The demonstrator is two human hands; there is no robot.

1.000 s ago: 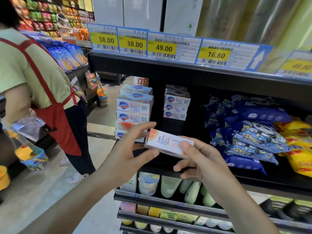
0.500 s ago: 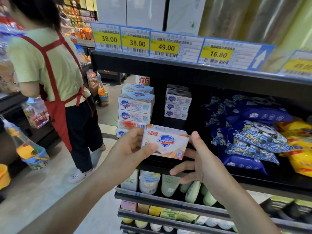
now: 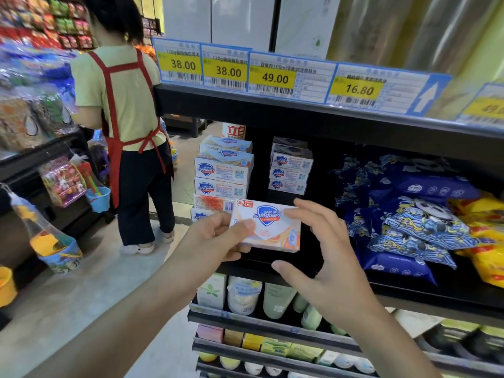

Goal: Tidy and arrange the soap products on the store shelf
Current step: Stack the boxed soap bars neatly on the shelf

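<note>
While the left hand (image 3: 215, 238) pinches it, the soap box (image 3: 268, 227) shows white-and-orange.

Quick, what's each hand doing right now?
Left hand: pinches the soap box.
Right hand: open, fingertips touching the box's right edge.

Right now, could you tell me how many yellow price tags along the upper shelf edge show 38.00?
2. Both sit at the left end of the shelf edge, side by side: the first 38.00 tag outermost, the second 38.00 tag just right of it. The blurred far-right tag can't be read fully.
</note>
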